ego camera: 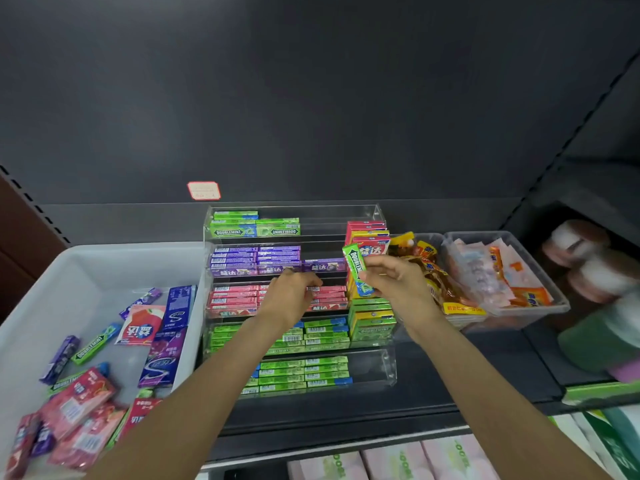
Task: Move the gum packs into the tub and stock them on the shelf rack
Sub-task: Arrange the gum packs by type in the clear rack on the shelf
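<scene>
Now, with the right hand (391,277) pinching the green gum pack (356,268) and the left hand (291,292) curled at the purple row (277,259), seat packs flat in the shelf rack (389,367)

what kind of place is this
Most likely a small shop or convenience store: a tiered clear acrylic rack stocked with gum packs in colour rows, a price label on the dark shelf back, and snack bins alongside.
</scene>
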A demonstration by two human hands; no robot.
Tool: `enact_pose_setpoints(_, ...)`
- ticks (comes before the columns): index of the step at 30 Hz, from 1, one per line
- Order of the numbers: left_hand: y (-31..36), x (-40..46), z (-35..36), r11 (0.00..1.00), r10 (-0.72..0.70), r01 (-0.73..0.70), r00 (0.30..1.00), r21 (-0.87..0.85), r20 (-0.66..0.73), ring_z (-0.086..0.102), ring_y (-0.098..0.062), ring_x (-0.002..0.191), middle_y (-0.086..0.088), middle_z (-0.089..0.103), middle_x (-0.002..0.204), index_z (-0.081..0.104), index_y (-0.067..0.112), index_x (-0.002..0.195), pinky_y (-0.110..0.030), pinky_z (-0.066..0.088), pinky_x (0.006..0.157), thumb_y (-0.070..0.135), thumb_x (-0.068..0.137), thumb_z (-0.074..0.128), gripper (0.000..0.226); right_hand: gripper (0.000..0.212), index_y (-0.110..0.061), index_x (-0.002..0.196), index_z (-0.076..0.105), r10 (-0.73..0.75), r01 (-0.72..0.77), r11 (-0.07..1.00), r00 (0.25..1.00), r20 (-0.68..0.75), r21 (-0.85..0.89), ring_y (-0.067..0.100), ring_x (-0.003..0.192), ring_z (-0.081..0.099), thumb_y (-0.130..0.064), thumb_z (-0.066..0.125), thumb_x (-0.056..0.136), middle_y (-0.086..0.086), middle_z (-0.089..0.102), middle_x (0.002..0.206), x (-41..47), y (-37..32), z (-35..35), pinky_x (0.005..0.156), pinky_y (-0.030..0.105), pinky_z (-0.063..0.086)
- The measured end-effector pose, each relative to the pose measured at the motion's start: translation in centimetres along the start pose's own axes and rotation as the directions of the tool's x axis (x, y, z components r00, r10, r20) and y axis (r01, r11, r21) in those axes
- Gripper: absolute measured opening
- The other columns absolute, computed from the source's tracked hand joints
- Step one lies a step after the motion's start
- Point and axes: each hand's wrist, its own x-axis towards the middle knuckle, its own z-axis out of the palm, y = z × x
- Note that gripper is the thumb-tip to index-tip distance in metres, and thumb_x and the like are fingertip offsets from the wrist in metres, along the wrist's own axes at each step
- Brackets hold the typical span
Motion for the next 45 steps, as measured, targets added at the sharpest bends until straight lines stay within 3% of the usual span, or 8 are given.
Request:
enact_pose_setpoints(10, 0.3, 0.0, -0.3, 0.983, 0.088, -0.093, 0.995, 0.156, 0.037, 0.045, -0.025, 0.121, -0.008, 0.054, 0.128, 0.058, 0.017, 0.127, -0.04, 0.037, 0.104, 0.007, 0.094, 0.047, 0.036, 0.028, -0.032, 0.083, 0.064, -0.006, 0.006, 1.0, 1.0, 0.02, 0.019, 0.004, 0.084, 0.061, -0.004, 0.063, 0.085, -0.009, 0.067, 0.088, -0.1, 0.5, -0.2, 0.073, 0.017, 0.049)
enact_pose_setpoints(20, 0.6, -0.6, -0.9, 0.976, 0.078, -0.084, 0.996, 0.201, 0.036, 0.041, -0.023, 0.123, -0.006, 0.052, 0.129, 0.054, 0.02, 0.131, -0.037, 0.033, 0.105, 0.011, 0.094, 0.045, 0.039, 0.026, -0.031, 0.085, 0.063, 0.008, -0.009, 1.0, 1.0, 0.028, 0.028, 0.003, 0.084, 0.061, -0.006, 0.063, 0.086, -0.008, 0.067, 0.089, -0.2, 0.5, -0.1, 0.069, 0.014, 0.048)
enact_pose_setpoints(31, 0.1, -1.1, -1.4, 0.972, 0.088, -0.1, 0.994, 0.212, 0.064, 0.04, -0.02, 0.125, -0.003, 0.05, 0.129, 0.053, 0.022, 0.13, -0.038, 0.032, 0.105, 0.015, 0.096, 0.045, 0.036, 0.027, -0.035, 0.084, 0.062, -0.016, 0.016, 1.0, 0.998, 0.059, 0.013, 0.011, 0.093, 0.061, -0.008, 0.063, 0.087, -0.007, 0.066, 0.091, 0.9, -0.8, 1.3, 0.081, 0.028, 0.051)
enact_pose_setpoints(40, 0.4, 0.1, -0.9, 0.943, 0.127, -0.125, 0.992, 0.31, 0.013, 0.052, -0.022, 0.113, -0.003, 0.055, 0.121, 0.056, 0.024, 0.128, -0.034, 0.038, 0.099, 0.011, 0.096, 0.048, 0.035, 0.028, -0.035, 0.082, 0.062, -0.013, 0.013, 1.0, 0.999, 0.049, 0.001, 0.009, 0.089, 0.061, -0.007, 0.063, 0.087, -0.009, 0.065, 0.087, 0.8, -0.7, 1.7, 0.079, 0.026, 0.052)
enact_pose_setpoints(45, 0.3, 0.1, -0.7, 0.949, 0.111, -0.114, 0.993, 0.294, 0.026, 0.062, -0.023, 0.097, -0.002, 0.057, 0.115, 0.059, 0.024, 0.12, -0.035, 0.055, 0.08, -0.003, 0.088, 0.054, 0.042, 0.028, -0.036, 0.082, 0.063, -0.01, 0.01, 1.0, 0.999, 0.049, -0.015, 0.008, 0.09, 0.061, -0.008, 0.063, 0.087, -0.01, 0.066, 0.089, 0.8, -0.6, 1.6, 0.073, 0.021, 0.049)
